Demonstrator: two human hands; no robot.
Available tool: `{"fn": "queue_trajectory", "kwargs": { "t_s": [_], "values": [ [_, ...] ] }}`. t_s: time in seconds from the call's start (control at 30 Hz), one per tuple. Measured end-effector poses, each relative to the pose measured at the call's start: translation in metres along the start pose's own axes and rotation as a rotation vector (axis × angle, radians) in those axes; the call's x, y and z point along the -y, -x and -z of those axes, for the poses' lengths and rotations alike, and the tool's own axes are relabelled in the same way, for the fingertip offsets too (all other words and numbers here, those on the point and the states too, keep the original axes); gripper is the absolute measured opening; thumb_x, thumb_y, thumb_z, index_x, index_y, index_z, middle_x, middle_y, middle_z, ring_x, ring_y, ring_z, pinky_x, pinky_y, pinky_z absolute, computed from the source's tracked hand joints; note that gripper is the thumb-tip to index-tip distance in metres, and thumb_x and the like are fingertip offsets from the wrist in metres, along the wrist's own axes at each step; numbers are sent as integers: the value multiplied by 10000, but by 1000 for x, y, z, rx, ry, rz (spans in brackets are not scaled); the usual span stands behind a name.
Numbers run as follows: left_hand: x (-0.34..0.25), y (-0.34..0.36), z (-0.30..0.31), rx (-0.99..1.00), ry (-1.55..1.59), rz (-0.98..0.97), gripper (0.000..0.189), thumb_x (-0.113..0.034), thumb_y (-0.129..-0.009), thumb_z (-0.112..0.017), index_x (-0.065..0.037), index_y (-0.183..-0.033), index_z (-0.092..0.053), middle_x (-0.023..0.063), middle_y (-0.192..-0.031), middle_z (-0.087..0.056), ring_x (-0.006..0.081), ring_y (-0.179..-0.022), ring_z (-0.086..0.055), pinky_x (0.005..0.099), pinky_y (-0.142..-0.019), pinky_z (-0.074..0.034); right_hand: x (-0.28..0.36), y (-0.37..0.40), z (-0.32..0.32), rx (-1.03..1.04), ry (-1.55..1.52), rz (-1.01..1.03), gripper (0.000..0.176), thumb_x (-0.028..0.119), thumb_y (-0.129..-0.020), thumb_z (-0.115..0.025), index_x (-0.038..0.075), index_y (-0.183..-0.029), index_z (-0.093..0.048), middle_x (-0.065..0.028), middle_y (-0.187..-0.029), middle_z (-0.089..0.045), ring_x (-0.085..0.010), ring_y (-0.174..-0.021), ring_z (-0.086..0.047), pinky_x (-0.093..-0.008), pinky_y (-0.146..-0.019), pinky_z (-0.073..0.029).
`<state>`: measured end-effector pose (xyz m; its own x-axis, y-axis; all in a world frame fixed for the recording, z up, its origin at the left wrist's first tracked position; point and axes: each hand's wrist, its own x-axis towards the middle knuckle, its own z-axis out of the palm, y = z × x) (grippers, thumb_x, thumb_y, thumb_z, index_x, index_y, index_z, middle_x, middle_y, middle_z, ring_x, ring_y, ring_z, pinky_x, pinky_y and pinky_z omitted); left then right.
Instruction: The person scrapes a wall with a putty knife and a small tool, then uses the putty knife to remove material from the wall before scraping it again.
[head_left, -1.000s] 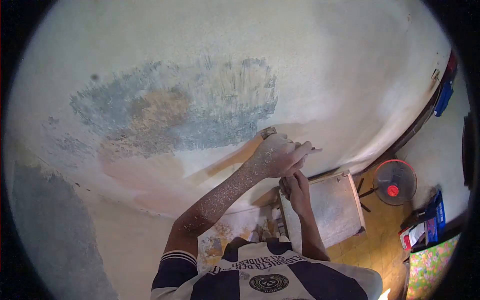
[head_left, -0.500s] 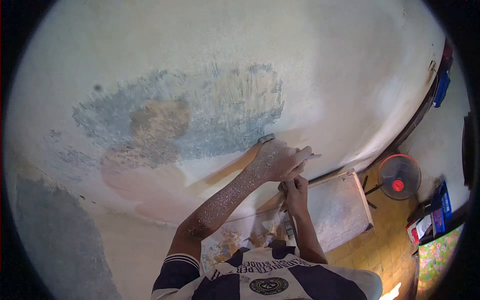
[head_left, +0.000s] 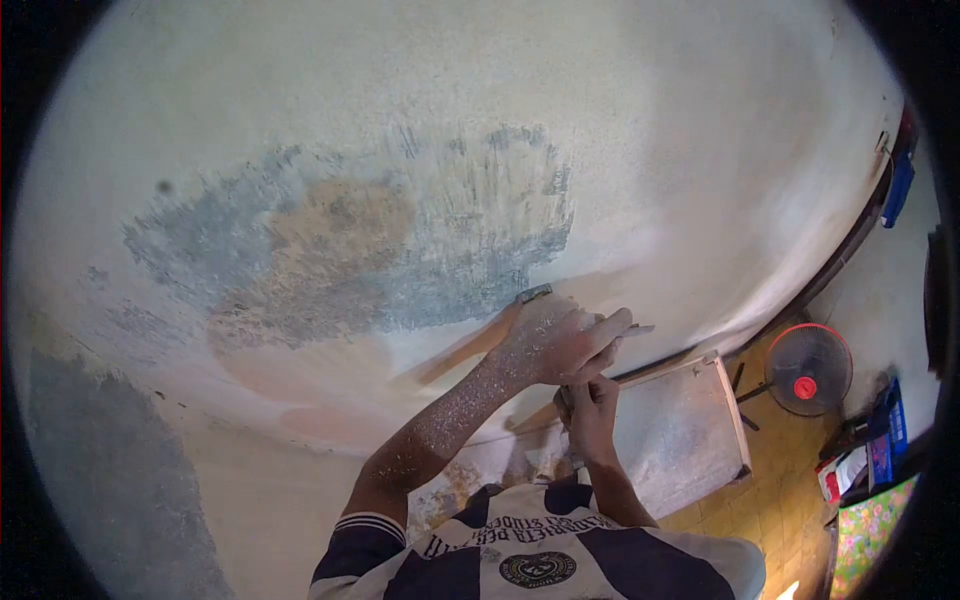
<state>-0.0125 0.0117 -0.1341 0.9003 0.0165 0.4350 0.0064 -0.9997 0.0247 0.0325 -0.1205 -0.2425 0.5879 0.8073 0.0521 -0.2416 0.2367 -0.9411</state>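
My left hand (head_left: 565, 342), its back and forearm speckled with pale dust, is closed around a flat tool. The tool's grey end (head_left: 535, 293) meets the wall at the lower edge of a scraped grey-blue patch (head_left: 470, 270), and a thin pale end (head_left: 641, 330) sticks out past my fingers. Just below, my right hand (head_left: 590, 412) is closed with its fingertips pinched together, close under the left hand. What it holds, if anything, is hidden.
The pale wall (head_left: 700, 130) curves across the view, with another grey patch (head_left: 100, 470) at lower left. A whitish framed board (head_left: 670, 430) leans below it. To the right are a red-rimmed fan (head_left: 809, 370), blue items (head_left: 893, 415) and a floral cloth (head_left: 872, 530).
The view has shifted a little. Both hands sit slightly lower in it, the left also slightly further right. The grey piece seen below my right hand earlier no longer shows clearly.
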Motion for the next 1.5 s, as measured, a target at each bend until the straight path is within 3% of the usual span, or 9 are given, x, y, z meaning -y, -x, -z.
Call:
{"fn": "queue_trajectory", "kwargs": {
  "t_s": [0.3,0.4,0.6,0.8,0.97,1.1,1.23,1.33,1.5],
  "values": [
    [8,-1,-7,-17,137,-37,186,-257,-927,-627,-132,-1064,-606,65,-592,-620,275,-493,-638,424,-452,-496,-15,-5,-11,-75,-29,64,426,267,-1069,-591,67,-701,-512,37,-606,-446,-65,-496,-387,-250,-429,-266],
    [2,-22,41,-112,59,10,203,-263,-919,-643,-141,-1081,-624,53,-605,-622,257,-503,-638,408,-450,-485,20,-24,-21,-9,32,164,408,290,-1048,-608,17,-748,-555,10,-635,-537,-69,-557,-458,-270,-497,-329],
    [3,5,-7,-152,80,-43,139,-227,-933,-632,-150,-1049,-637,42,-553,-559,236,-439,-573,392,-420,-432,0,3,-10,-51,110,2,428,255,-1066,-587,83,-687,-485,35,-598,-446,-65,-500,-403,-246,-427,-264],
    [2,-20,31,-132,104,-5,128,-215,-927,-614,-149,-1034,-636,29,-531,-536,227,-411,-533,381,-411,-424,21,-14,-28,-83,-87,74,464,302,-1071,-584,103,-674,-451,55,-579,-371,-59,-477,-353,-240,-423,-248],
    [6,1,-19,-64,67,23,179,-254,-944,-601,-143,-1083,-579,50,-545,-566,233,-429,-578,403,-405,-460,-9,-4,-5,4,-91,-53,456,324,-1076,-572,88,-700,-466,42,-578,-396,-71,-463,-365,-251,-420,-263],
    [3,-3,-5,17,-1,58,224,-272,-951,-596,-135,-1120,-541,60,-527,-560,243,-428,-591,411,-406,-483,-13,-10,3,58,-129,-73,416,331,-1074,-574,79,-750,-504,36,-579,-420,-74,-456,-397,-253,-400,-277],
    [-5,-4,-8,33,-18,118,122,-224,-941,-614,-123,-1003,-587,39,-507,-530,226,-399,-561,395,-393,-441,-4,-7,5,81,-115,-133,356,340,-1062,-594,90,-812,-552,30,-600,-460,-72,-445,-414,-237,-387,-279],
    [-8,-1,-15,-7,19,152,126,-217,-937,-621,-110,-986,-574,39,-493,-523,233,-409,-576,396,-402,-457,-6,0,10,-10,-21,-225,454,329,-1075,-565,48,-719,-542,4,-595,-510,-76,-470,-429,-272,-426,-299],
    [-7,-4,-19,-32,52,165,137,-216,-937,-621,-98,-984,-570,39,-486,-521,247,-419,-589,405,-421,-482,-16,-7,19,44,16,-120,369,373,-1041,-627,101,-798,-572,26,-628,-496,-65,-458,-422,-236,-399,-290]
  ]
}}
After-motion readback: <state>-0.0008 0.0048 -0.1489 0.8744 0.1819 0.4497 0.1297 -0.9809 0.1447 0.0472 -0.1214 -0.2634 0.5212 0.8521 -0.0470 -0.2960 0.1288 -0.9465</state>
